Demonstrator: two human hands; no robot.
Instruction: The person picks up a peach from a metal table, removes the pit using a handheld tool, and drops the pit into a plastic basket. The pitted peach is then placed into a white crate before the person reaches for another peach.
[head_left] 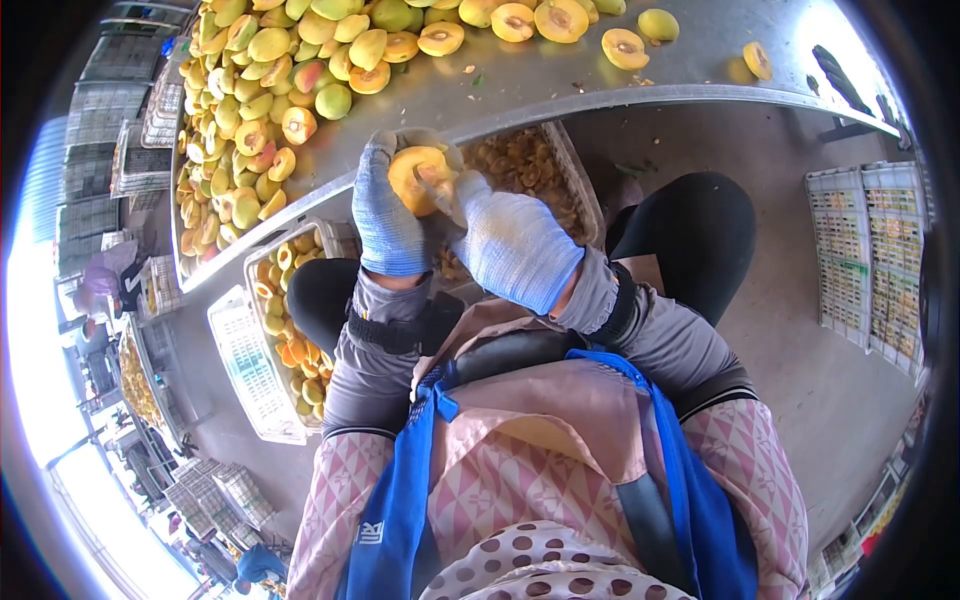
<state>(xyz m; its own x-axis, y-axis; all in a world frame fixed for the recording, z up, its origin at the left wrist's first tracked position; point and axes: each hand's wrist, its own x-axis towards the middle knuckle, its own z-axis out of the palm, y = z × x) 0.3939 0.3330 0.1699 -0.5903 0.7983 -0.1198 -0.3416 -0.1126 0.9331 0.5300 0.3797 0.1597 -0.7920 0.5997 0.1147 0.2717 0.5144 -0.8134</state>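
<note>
My left hand (388, 215), in a blue-grey glove, is wrapped round a halved yellow peach (413, 180), its cut face turned toward my other hand. My right hand (510, 235), gloved the same way, is closed at the fruit's right side on a small tool (443, 190) whose tip meets the flesh; its shape is mostly hidden by the fingers. Both hands are just in front of the metal table's edge. Below and behind them, a crate (575, 180) holds brown pits and scraps.
The metal table (560, 80) bears a heap of yellow-green peaches (270, 45) and several halves. A crate of peach halves (300, 350) stands at the left by my leg. Stacked white crates (865, 260) stand at the right. Other people are at the far left.
</note>
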